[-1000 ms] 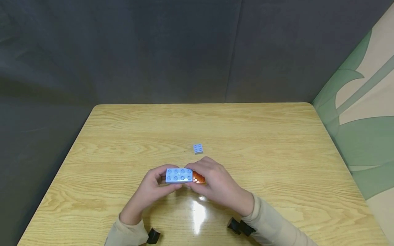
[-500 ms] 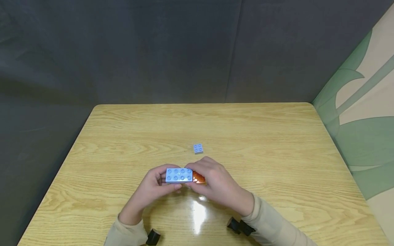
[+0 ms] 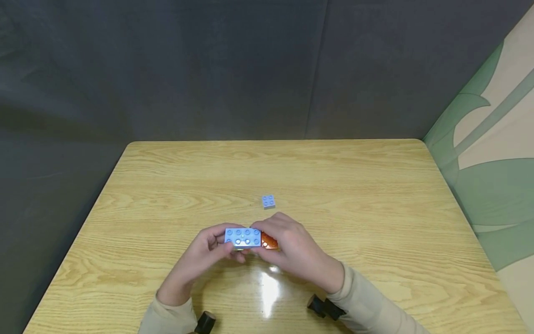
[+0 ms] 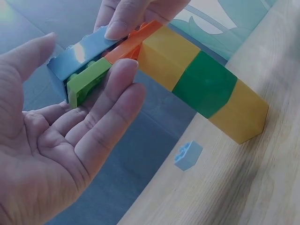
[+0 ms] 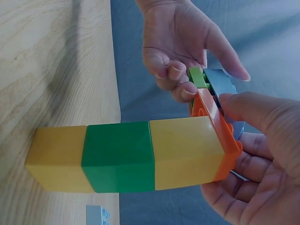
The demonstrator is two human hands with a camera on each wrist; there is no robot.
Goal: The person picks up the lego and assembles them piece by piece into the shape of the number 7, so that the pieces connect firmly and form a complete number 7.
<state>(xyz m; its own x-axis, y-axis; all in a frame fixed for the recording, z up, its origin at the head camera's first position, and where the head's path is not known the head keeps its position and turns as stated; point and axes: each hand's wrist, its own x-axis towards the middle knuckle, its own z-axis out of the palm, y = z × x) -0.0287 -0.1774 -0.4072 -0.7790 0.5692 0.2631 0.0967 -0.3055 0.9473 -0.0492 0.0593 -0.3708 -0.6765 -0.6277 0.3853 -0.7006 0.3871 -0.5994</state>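
Upright on the table stands a tower of toy building bricks, with a yellow brick (image 5: 185,152), a green brick (image 5: 119,157) and another yellow brick (image 5: 63,157). An orange brick (image 3: 270,241) caps it. To the left of the column, a long blue brick (image 3: 243,237) lies on the orange one, with a light green brick (image 4: 88,80) underneath its left part. My right hand (image 3: 297,243) pinches the blue brick's right end, thumb at its near side. My left hand (image 3: 204,253) has its fingers at the light green brick, while the thumb stands apart from the blue brick.
A small blue brick (image 3: 268,201) sits on the wooden table (image 3: 354,185) beyond the hands. Dark cloth (image 3: 233,69) hangs behind the far edge, and a green-patterned curtain (image 3: 496,195) borders the right side.
My left thumb has moved off the blue brick's near side toward its left corner, and the left fingers have shifted slightly. The right hand and the bricks stay in place.
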